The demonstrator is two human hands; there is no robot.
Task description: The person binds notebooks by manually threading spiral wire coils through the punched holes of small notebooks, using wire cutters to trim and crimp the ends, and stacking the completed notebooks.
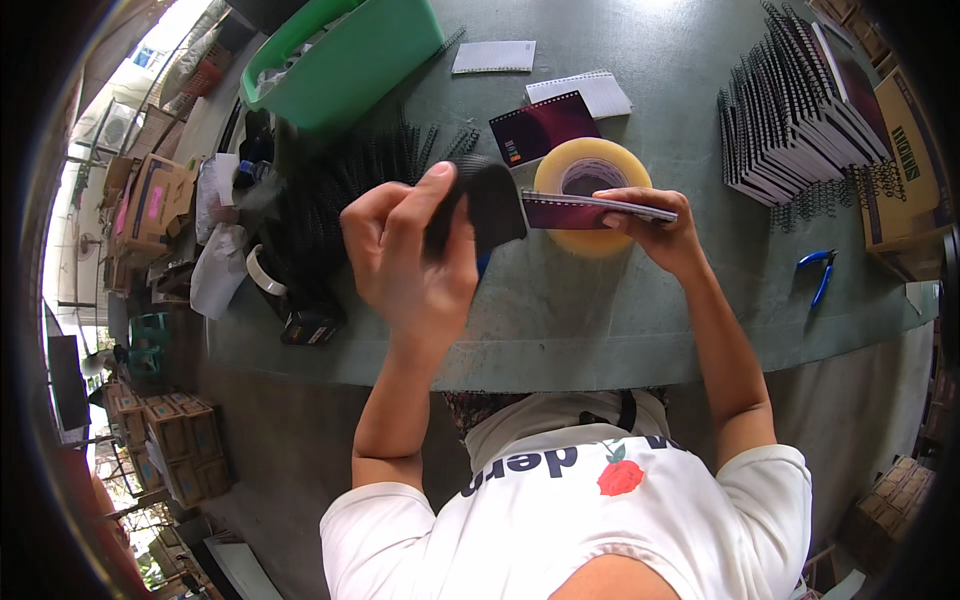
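My left hand [410, 255] is closed around a dark, rounded, ribbed piece [490, 205], slightly smeared by motion; its exact kind I cannot make out. Its edge meets the punched edge of a small notebook [565, 212] with a dark purple cover. My right hand [655, 230] pinches that notebook at its right end, thumb on top. Beneath the notebook, a large roll of yellowish clear tape [570, 245] lies on the green table. Just beyond the roll lies a loose purple cover [540, 128], with punched white sheets [595, 95] beside it.
Black spiral coils [370, 160] are heaped at left, near a green bin [350, 65]. Spiral-bound notebooks [790, 130] stand stacked at right, beside a cardboard box [905, 170]. Blue-handled cutters [822, 275] lie near the right edge. Another white pad [494, 57] lies at the back.
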